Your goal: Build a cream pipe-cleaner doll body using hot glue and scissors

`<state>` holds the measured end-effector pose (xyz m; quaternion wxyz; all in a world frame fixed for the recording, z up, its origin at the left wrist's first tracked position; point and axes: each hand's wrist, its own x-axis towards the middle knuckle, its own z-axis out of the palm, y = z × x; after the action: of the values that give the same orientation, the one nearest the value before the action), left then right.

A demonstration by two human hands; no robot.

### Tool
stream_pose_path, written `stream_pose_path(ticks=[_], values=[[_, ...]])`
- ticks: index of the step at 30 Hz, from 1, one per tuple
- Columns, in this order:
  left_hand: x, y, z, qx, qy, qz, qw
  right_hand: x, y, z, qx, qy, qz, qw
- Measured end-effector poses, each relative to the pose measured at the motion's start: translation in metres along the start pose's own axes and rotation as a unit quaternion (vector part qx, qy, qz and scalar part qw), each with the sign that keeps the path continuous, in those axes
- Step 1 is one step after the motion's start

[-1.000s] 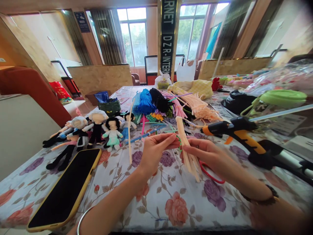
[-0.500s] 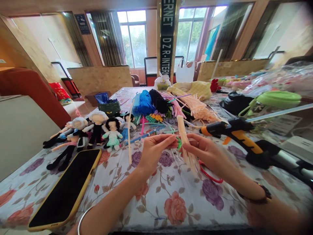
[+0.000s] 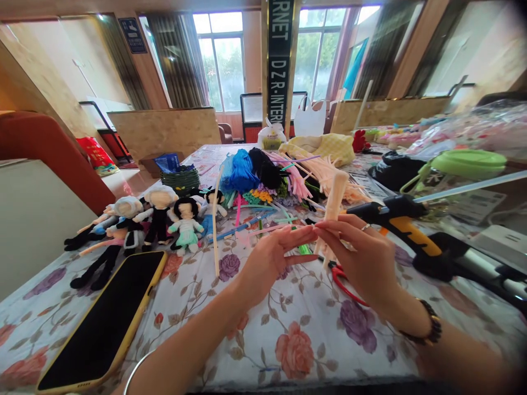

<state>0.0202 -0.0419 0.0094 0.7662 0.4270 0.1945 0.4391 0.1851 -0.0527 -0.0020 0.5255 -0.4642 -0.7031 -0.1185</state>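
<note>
My right hand point(image 3: 364, 258) is closed round a cream pipe-cleaner bundle point(image 3: 335, 192), its folded thick end pointing up and its loose ends hanging below the fingers. My left hand point(image 3: 274, 260) is open, the fingers stretched flat toward the bundle and the thumb apart from them. The left fingertips meet the right fingertips beside the bundle; whether they touch the bundle itself I cannot tell. Beneath the right hand lie red-handled scissors point(image 3: 349, 291), partly covered. Green pipe-cleaner pieces point(image 3: 303, 249) lie behind the left fingers. A single cream pipe cleaner point(image 3: 216, 230) lies left of the hands.
Several pipe-cleaner dolls point(image 3: 158, 214) sit at the left behind a phone point(image 3: 102, 321) in a yellow case. Coloured pipe-cleaner bundles point(image 3: 242, 170) are heaped at the back. A glue gun point(image 3: 405, 227) and a green-lidded container point(image 3: 467, 162) stand at the right, on a flowered tablecloth point(image 3: 255, 351).
The bundle has moved right and up with my right hand. My left fingers have straightened from a pinch near the green piece, and the thumb has come away from them.
</note>
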Motion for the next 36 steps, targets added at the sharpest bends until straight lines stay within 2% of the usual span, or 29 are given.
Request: stream_pose_path(ticks=[4, 18, 36], values=[[-0.002, 0.0006, 0.0017, 0.008, -0.029, -0.003, 1.0, -0.0009, 0.0029, 0.0018, -0.028, 0.014, -0.023, 0.999], [-0.0055, 0.0, 0.0075, 0.042, -0.046, -0.007, 0.998, -0.0017, 0.0039, 0.0031, -0.03, 0.011, -0.012, 0.999], [-0.0058, -0.0005, 0.0063, 0.091, -0.049, -0.004, 0.995, 0.0009, 0.0016, 0.0005, -0.023, -0.034, -0.005, 0.999]])
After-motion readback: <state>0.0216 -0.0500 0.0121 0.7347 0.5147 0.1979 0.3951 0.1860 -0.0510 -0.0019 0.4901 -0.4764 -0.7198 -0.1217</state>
